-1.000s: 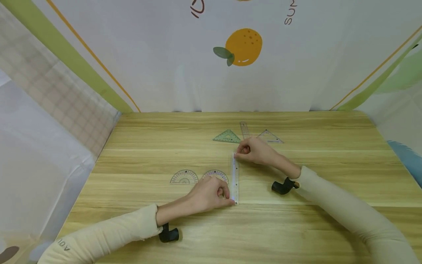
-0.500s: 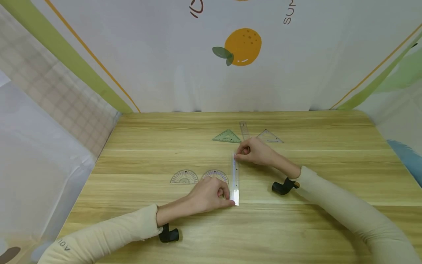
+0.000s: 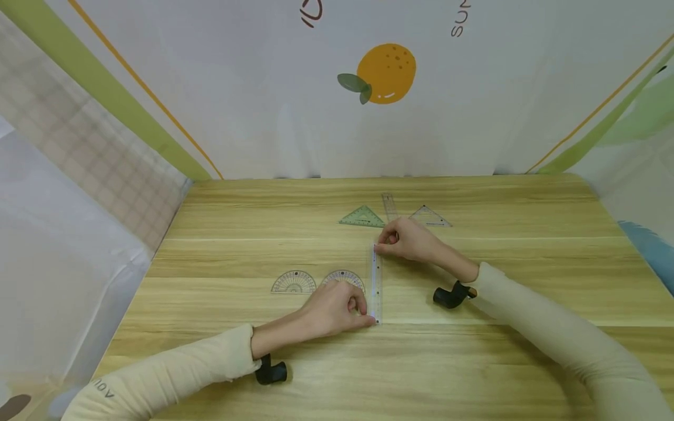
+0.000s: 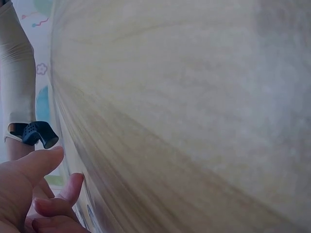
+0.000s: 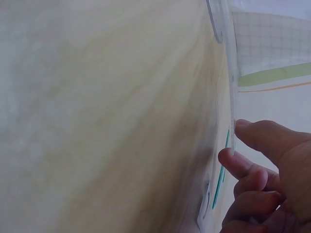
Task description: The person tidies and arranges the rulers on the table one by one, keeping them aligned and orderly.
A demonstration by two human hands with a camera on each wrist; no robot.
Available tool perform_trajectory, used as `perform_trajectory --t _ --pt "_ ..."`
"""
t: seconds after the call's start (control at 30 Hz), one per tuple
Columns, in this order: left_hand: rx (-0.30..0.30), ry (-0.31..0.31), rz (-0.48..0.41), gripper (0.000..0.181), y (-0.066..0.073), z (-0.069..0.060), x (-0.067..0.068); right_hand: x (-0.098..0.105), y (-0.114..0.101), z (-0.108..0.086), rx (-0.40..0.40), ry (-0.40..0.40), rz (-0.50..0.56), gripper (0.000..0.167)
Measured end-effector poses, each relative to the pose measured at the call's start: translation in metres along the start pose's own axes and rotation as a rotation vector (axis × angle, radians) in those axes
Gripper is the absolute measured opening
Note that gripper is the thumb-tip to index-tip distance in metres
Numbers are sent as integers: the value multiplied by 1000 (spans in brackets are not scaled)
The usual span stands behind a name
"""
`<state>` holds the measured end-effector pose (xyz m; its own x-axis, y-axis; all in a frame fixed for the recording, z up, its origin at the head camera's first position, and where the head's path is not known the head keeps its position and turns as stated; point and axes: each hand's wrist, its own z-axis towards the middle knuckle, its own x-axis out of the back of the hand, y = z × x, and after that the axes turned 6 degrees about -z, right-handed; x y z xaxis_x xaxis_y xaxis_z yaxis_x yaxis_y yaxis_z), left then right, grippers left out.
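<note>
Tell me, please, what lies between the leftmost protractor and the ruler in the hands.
The other protractor, partly covered by the left hand, as the head view shows.

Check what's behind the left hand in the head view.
Behind the left hand, the upper arc of a clear protractor shows. The hand covers much of its lower part, and anything else directly behind it cannot be seen.

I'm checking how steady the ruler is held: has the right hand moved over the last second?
No, not visibly: the right hand, pinching the clear ruler, keeps its place against the green triangle.
</note>
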<state>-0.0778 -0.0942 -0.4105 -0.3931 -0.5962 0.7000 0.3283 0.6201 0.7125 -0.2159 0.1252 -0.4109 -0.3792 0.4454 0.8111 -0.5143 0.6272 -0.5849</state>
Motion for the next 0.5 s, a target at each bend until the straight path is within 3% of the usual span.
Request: perform_trajectory --t 0.5 --pt "-9 0 10 25 0 0 0 -1 -2 1 -3 -6 -25 14"
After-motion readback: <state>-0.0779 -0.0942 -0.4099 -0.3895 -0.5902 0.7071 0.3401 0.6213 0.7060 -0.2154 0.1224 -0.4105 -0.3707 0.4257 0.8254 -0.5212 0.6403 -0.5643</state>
